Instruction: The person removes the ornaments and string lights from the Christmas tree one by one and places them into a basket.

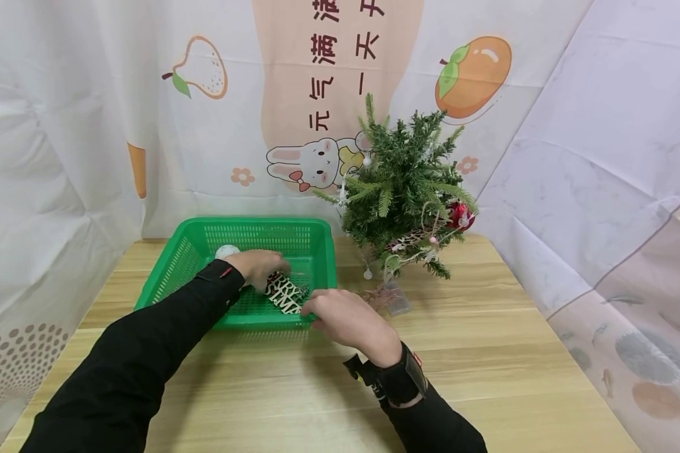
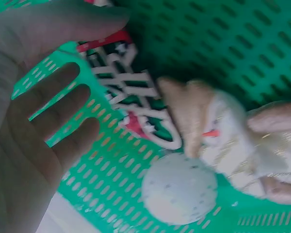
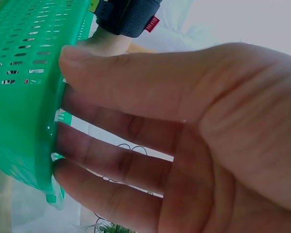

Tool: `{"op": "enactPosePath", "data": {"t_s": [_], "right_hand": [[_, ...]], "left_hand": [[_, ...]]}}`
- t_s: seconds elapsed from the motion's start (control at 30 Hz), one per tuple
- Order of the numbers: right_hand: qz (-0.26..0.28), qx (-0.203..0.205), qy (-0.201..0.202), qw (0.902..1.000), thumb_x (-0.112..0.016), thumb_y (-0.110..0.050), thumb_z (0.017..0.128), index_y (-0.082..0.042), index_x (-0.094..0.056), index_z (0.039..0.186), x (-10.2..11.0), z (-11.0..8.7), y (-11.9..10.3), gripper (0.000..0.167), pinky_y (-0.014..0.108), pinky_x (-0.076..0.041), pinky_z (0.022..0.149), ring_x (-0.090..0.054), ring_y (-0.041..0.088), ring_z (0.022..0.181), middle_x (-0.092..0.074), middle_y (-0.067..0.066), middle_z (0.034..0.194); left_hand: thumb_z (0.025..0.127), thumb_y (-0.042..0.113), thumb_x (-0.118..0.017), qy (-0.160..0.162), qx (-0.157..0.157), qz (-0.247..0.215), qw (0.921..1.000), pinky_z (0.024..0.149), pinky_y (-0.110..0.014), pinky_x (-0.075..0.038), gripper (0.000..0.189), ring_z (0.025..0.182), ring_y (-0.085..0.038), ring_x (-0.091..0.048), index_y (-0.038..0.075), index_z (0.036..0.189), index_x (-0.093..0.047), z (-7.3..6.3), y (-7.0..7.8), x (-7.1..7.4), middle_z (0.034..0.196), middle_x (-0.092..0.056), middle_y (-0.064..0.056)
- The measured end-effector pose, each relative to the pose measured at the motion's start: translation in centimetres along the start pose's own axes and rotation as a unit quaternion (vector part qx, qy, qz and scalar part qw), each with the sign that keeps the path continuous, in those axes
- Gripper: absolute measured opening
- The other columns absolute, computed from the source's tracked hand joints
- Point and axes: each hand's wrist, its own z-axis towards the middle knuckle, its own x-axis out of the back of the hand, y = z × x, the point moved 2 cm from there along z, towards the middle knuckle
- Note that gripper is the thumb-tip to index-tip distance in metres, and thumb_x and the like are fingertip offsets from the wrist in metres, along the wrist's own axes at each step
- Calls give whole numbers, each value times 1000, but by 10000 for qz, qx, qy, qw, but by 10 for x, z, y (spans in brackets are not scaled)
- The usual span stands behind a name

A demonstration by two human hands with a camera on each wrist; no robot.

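Head view: the desk (image 1: 476, 371) has pale wood grain with long light and dark streaks. Its back edge meets a white cloth (image 1: 204, 151) printed with a pear, an orange fruit, a rabbit and columns of characters. A marbled cloth (image 1: 600, 126) hangs along the right edge; another, with brown dots low down, borders the left. Near the back left corner stands a green basket (image 1: 320, 264). To its right, near the back edge, a small tree (image 1: 402, 176) carries a red bauble (image 1: 460, 216) and white trinkets, with a clear box (image 1: 398, 301) at its foot. The sign (image 1: 284, 293), cut-out letters, lies inside the basket towards its front right corner. The left hand (image 1: 260, 267) reaches in at the sign's far end; the right hand (image 1: 345, 314) is at the basket's front right corner.

Left wrist view: the thumb crosses in front of the sign's red end, and three fingers are spread apart; whether anything is pinched I cannot tell. Beside the sign lie a speckled white ball (image 2: 179, 189) and a brown-and-white figure (image 2: 233, 141).

Right wrist view: the thumb and bent fingers pinch the basket's rim. Behind is a pale, bright background, with the tree's tip at the bottom.
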Motion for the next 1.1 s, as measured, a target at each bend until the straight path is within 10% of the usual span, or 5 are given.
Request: {"op": "enactPosePath", "data": {"t_s": [0.33, 0.63, 0.77, 0.97, 1.1], "right_hand": [[435, 90, 737, 9963, -76, -13, 93, -16, -75, 118, 24, -22, 4, 25, 27, -53, 85, -67, 14, 99, -69, -2, 110], [472, 98, 2135, 9758, -76, -15, 94, -7, -75, 116, 54, -49, 23, 24, 29, -56, 77, -69, 12, 87, -73, 2, 103], [649, -10, 3099, 9485, -76, -12, 93, -5, -74, 115, 66, -63, 35, 23, 26, -57, 72, -67, 10, 82, -73, 2, 99], [879, -272, 4675, 8792, -75, 0, 91, 0, -74, 111, 81, -83, 53, 20, 15, -54, 66, -68, 16, 83, -74, 8, 98], [946, -1056, 5216, 8413, -75, -8, 94, -3, -75, 113, 85, -94, 63, 20, 10, -50, 69, -67, 16, 87, -74, 8, 104]], "left_hand": [[89, 12, -79, 1215, -562, -160, 9909, 107, -49, -44, 54, 135, -35, -48, 10, 138, -60, -11, 18, 37, 145, -52, -15], [97, 15, -70, 2631, -1234, -526, 9554, 97, -39, -49, 37, 113, -24, -62, 10, 133, -63, -27, 51, 73, 133, -61, -9], [98, 16, -70, 3045, -1592, -662, 9368, 94, -37, -51, 37, 104, -19, -64, 8, 133, -64, -32, 70, 82, 131, -63, -7], [99, 18, -69, 3553, -1984, -984, 9082, 83, -34, -51, 35, 91, -14, -63, 10, 133, -65, -38, 99, 77, 127, -65, -5], [99, 19, -69, 4098, -2246, -1234, 8755, 90, -35, -53, 36, 100, -19, -66, 8, 133, -65, -36, 121, 67, 128, -65, -7]]}}
